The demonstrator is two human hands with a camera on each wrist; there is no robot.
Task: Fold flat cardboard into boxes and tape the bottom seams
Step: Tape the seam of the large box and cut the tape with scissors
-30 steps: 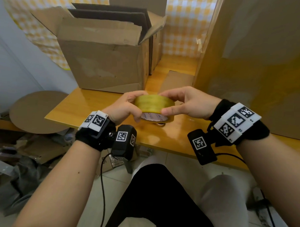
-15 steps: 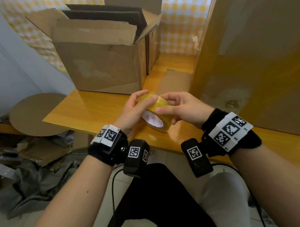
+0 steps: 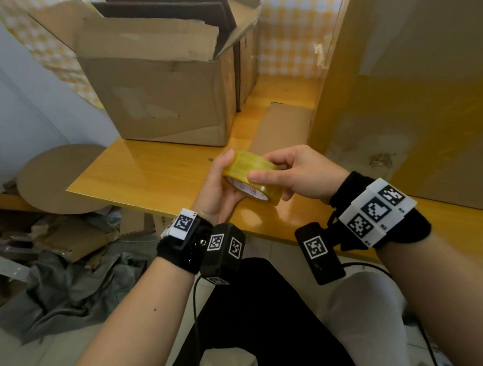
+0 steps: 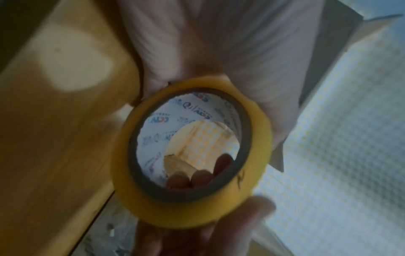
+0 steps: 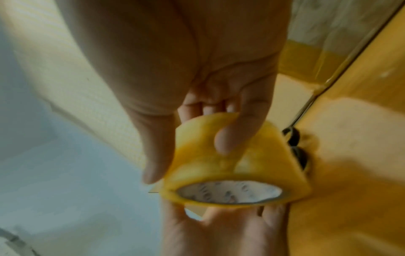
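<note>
Head view first: we hold one tape roll [image 3: 251,177] between both hands, above the near edge of the yellow surface [image 3: 153,177]. Our left hand [image 3: 218,193] cups the roll from below and on its left side, thumb up along the rim; our right hand [image 3: 298,171] closes on it from the right, thumb laid on the outer wrap and fingers curled over the far edge. Beyond the left hand stands one open cardboard box [image 3: 161,98], flaps up, with dark flat sheets [image 3: 169,8] standing on edge inside it; we cannot count them surely. Beyond the right hand one flat cardboard piece [image 3: 283,124] lies on the surface, and to that hand's right rises one large upright cardboard panel [image 3: 419,87]. Left of and below the left hand, one round cardboard disc [image 3: 57,176] lies off the surface among scraps and grey cloth [image 3: 67,289] on the floor.

Left wrist view: we look straight through the tape roll [image 4: 192,155], its white printed core showing. Three fingertips [image 4: 178,181] curl over its far rim, and a thumb presses the near side. All is blurred.

Right wrist view: our right hand [image 5: 197,86] pinches the tape roll [image 5: 230,164], one fingertip pressing the yellow wrap, while the left hand [image 5: 219,230] supports it from beneath.
</note>
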